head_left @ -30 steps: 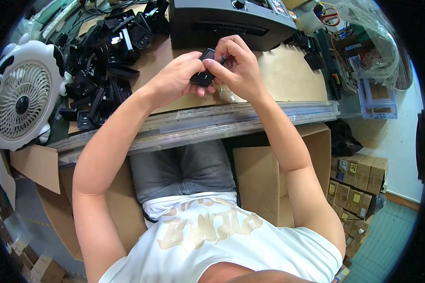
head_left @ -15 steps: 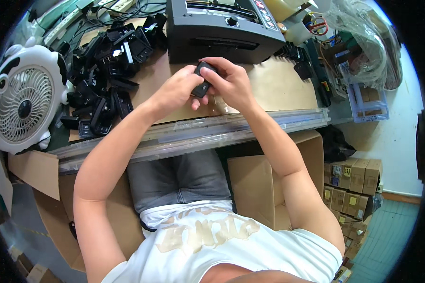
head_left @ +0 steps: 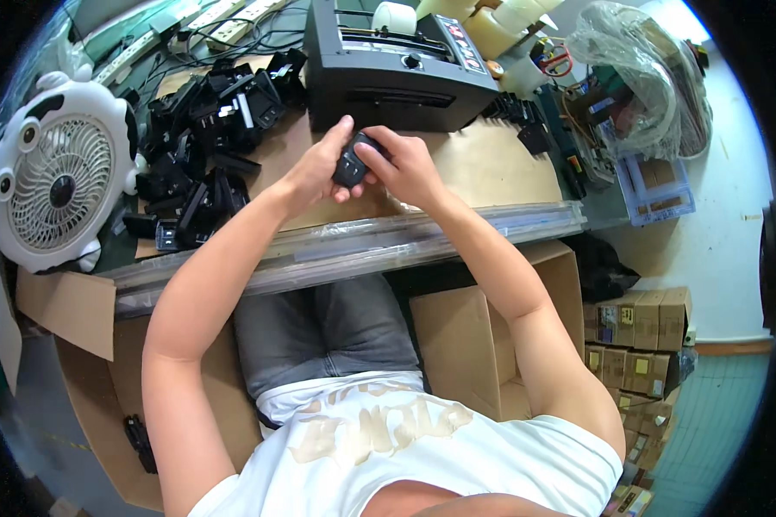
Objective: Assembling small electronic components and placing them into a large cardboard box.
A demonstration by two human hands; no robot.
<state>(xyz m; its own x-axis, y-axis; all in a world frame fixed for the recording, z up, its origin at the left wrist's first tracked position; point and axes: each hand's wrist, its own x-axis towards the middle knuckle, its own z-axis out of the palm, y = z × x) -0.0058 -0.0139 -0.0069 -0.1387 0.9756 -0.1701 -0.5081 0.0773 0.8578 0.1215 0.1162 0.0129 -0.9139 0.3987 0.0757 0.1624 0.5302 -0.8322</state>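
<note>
The left hand (head_left: 317, 169) and right hand (head_left: 407, 169) share a clamped grip on a black device (head_left: 350, 170), probably steadying it from both sides above the near tabletop (head_left: 483, 177).

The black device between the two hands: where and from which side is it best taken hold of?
Probably by its long edges, coming from left and right: the black device looks longer than wide and slants. The left hand and right hand hold it from those sides.
</note>
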